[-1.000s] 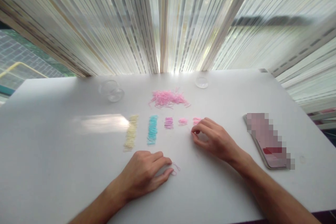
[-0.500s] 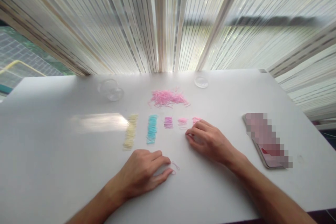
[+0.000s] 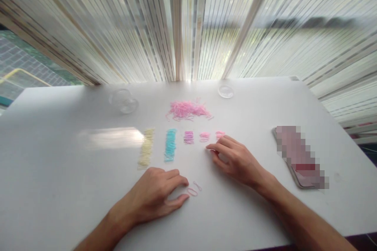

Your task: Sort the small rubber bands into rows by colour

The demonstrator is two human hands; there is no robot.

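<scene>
My left hand (image 3: 160, 190) rests on the white table with thumb and index finger apart and nothing between them. Just off its fingertips lie two loose pale pink rubber bands (image 3: 192, 192). My right hand (image 3: 232, 160) hovers over or touches the table, index finger stretched out and thumb apart below it. Above that fingertip is a short stack of light pink rubber bands (image 3: 204, 137). A brighter pink stack (image 3: 220, 134) is partly covered by the right hand. Further left run rows of purple bands (image 3: 189, 137), blue bands (image 3: 170, 145) and yellow bands (image 3: 146, 149).
A tangled heap of pink rubber bands (image 3: 188, 110) lies behind the rows. Clear round containers (image 3: 120, 100) stand at the back left, and a clear lid-like disc (image 3: 226, 91) at the back right. A phone (image 3: 299, 157), its screen blurred out, lies to the right.
My left thumb and index finger have drawn back left from a pink band, leaving it on the table. My right index finger has stretched out slightly to the left, away from the thumb.
</scene>
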